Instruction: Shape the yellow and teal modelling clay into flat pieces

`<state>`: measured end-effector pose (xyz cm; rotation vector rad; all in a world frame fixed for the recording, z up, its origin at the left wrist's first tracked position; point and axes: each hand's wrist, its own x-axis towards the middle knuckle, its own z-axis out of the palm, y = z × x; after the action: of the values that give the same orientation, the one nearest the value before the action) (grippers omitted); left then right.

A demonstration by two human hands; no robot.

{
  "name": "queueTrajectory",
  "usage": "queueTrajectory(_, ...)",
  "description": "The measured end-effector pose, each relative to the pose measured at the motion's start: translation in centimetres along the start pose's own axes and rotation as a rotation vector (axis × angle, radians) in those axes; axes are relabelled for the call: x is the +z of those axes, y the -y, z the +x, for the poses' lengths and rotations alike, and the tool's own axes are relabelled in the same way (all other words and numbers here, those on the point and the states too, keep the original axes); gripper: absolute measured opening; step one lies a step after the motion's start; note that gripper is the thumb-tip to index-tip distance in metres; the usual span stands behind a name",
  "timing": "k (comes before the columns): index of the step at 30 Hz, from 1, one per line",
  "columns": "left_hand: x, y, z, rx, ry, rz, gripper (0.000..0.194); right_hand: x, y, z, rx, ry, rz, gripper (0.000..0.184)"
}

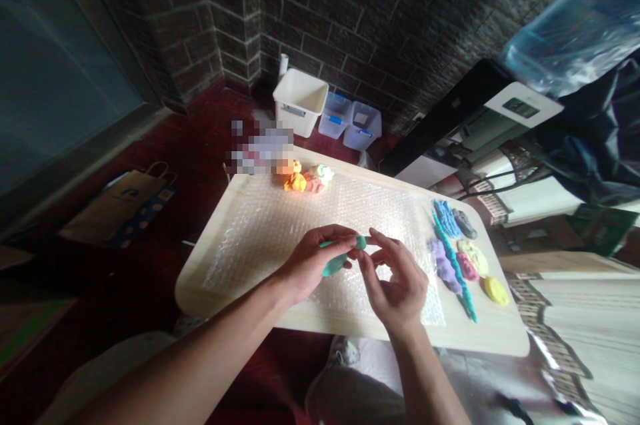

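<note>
My left hand (311, 262) is wrapped around a piece of green modelling clay (334, 266), part of which shows below the fingers. A small knob of the same clay sticks out past the left fingertips. Thumb and index finger of my right hand (400, 282) close on that knob from the right, while its other fingers are curled. Both hands are above a sheet of bubble wrap (265, 232) on a pale table (200, 272). Right of the hands lies a long twisted teal clay roll (456, 265), beside purple clay (444, 265) and blue clay (447, 218).
Pink clay (467, 266), cream clay (473, 256), yellow clay (495, 291) and grey clay (465, 224) lie at the table's right end. Orange clay (295, 182) sits at the far edge. Beyond stand a white bin (300, 95) and clear boxes; a paper bag (115, 205) lies left.
</note>
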<state>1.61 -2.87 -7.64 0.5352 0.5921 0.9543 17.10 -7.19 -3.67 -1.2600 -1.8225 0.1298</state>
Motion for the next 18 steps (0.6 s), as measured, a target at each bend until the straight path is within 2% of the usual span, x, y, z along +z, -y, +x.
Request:
queueTrajectory(6, -0.1, 0.1, 0.0, 0.02, 0.027, -0.001, 0.024, 0.0, -0.2, 0.2, -0.12, 0.042, -0.074, 0.032)
queueTrajectory(11, -0.1, 0.2, -0.1, 0.003, 0.024, -0.011, 0.028, 0.0, -0.9, -0.2, -0.224, 0.042, -0.202, 0.039)
queueTrajectory(15, 0.0, 0.2, -0.1, 0.004, 0.038, 0.004, 0.026, -0.1, -1.4, -0.7, -0.262, 0.036, -0.297, 0.049)
queueTrajectory(18, 0.1, 0.3, 0.0, 0.008, 0.041, -0.009, 0.027, -0.1, -1.5, -0.8, -0.281, 0.042, -0.317, 0.051)
